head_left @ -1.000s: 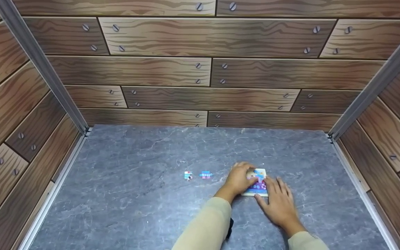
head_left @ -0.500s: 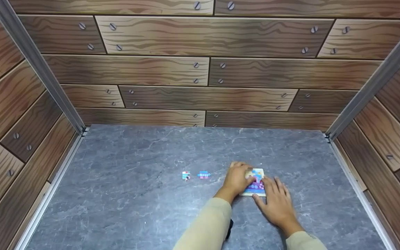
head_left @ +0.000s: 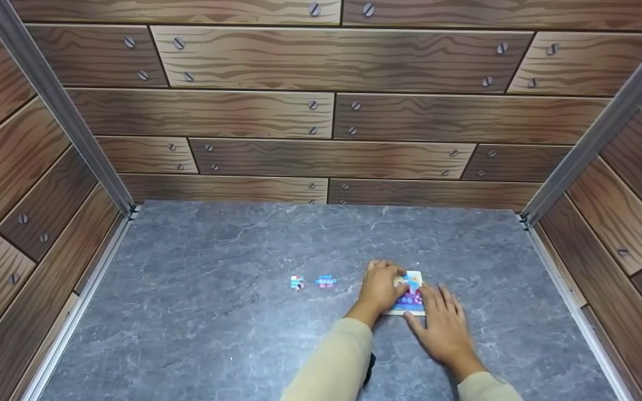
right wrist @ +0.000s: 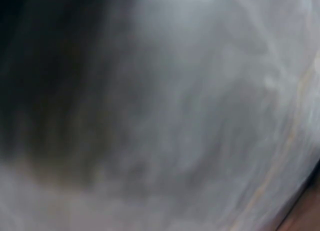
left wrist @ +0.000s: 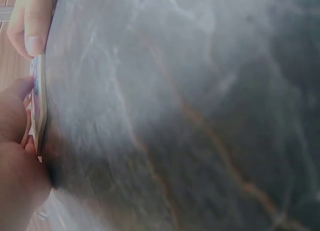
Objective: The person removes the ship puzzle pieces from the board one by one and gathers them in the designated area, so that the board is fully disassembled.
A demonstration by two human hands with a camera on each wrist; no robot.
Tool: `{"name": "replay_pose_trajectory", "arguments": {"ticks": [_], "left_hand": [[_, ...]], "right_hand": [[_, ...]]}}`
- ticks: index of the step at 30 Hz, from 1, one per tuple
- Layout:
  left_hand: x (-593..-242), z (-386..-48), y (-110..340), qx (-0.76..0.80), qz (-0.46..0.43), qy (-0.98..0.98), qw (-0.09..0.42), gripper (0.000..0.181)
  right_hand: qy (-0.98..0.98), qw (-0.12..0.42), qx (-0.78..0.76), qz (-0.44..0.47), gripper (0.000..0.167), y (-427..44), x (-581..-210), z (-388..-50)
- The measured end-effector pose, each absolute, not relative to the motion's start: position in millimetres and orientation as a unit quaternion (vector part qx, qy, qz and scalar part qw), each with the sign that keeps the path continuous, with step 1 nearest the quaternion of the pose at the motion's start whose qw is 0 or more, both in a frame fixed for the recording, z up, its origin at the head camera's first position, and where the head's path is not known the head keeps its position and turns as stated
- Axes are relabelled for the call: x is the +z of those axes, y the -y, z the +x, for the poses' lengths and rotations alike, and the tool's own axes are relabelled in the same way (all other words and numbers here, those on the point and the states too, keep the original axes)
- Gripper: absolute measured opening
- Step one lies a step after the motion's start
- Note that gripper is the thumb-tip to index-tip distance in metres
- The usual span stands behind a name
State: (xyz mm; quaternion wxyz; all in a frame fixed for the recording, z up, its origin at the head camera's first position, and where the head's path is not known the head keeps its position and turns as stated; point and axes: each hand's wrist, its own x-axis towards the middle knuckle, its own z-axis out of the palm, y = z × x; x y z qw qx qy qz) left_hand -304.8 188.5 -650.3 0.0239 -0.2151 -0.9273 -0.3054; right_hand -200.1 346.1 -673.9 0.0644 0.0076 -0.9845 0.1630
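Observation:
A small jigsaw puzzle [head_left: 410, 305] in a pale tray, printed in purple, blue and pink, lies flat at the right of the table. My left hand [head_left: 377, 287] grips its left side, fingers curled at the far left edge and thumb bent onto the picture, hiding part of it. Beside the right edge rests my right hand [head_left: 446, 328], fingers fairly straight, its index fingertip at the edge and its thumb at the near side. The left wrist view catches the tray's thin edge [left wrist: 42, 106] between both hands. Only table surface and a sliver of skin show in the right wrist view.
Two loose puzzle pieces lie left of the hands: a blue and pink piece [head_left: 326, 281], and farther left a white and teal piece [head_left: 297, 283]. The grey marbled table [head_left: 198, 312] is bordered by wood-patterned walls [head_left: 276, 111] and metal rails.
The whole head view has shifted slightly, so everything sits a little farther left. Both hands stay at the puzzle in nearly the same pose, and the loose pieces lie where they were.

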Motion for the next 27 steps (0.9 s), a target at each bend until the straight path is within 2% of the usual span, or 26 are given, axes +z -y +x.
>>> {"name": "replay_pose_trajectory", "arguments": {"ticks": [9,18,27], "left_hand": [[-653.7,-309.1,-175.7,-0.406,-0.213,0.889,-0.004,0.028],[-656.1,-309.1,-171.8,-0.456,-0.208,0.865,-0.012,0.030],[-654.5,-308.9,-170.4,-0.470,-0.205,0.858,-0.016,0.032]], "right_hand": [[0.982,0.097,0.162,0.013,0.073,-344.8,-673.6,-197.9],[0.985,0.060,0.159,0.003,0.077,-346.1,-675.9,-198.9],[0.985,0.059,0.162,0.004,0.078,-346.8,-674.4,-199.5]]}}
